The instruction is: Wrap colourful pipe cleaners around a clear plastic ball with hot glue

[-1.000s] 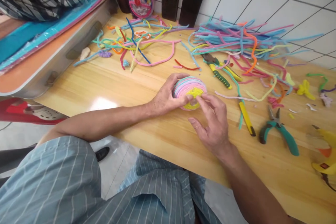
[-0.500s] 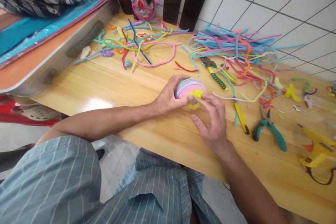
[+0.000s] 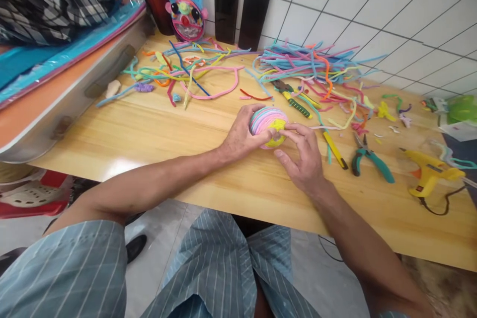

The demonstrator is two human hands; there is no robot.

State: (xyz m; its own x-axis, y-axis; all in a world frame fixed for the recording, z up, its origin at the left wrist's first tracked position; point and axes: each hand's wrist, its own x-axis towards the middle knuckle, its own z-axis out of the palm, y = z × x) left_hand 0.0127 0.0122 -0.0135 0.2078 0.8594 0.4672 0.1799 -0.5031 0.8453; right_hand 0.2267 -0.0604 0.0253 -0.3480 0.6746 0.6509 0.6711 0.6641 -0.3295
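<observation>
A round ball wound with pink, blue and yellow pipe cleaners (image 3: 263,121) is held just above the wooden table. My left hand (image 3: 240,135) is wrapped round its left side, fingers behind and thumb across the front. On the face turned to the right is a yellow patch (image 3: 278,125). The fingertips of my right hand (image 3: 304,159) touch that patch's right edge, while its thumb stands apart below with nothing gripped. Part of the ball is hidden by my left fingers and thumb.
Behind the ball lie pliers (image 3: 292,99) and a pile of pipe cleaners (image 3: 298,59). To the right are a yellow cutter (image 3: 334,150), teal-handled pliers (image 3: 372,159) and a yellow glue gun (image 3: 432,171). A decorated face figure (image 3: 187,20) and two black phones (image 3: 254,15) stand by the wall.
The view has shifted, bringing more of the table's right end into sight. Both hands stay at the ball in nearly the same pose.
</observation>
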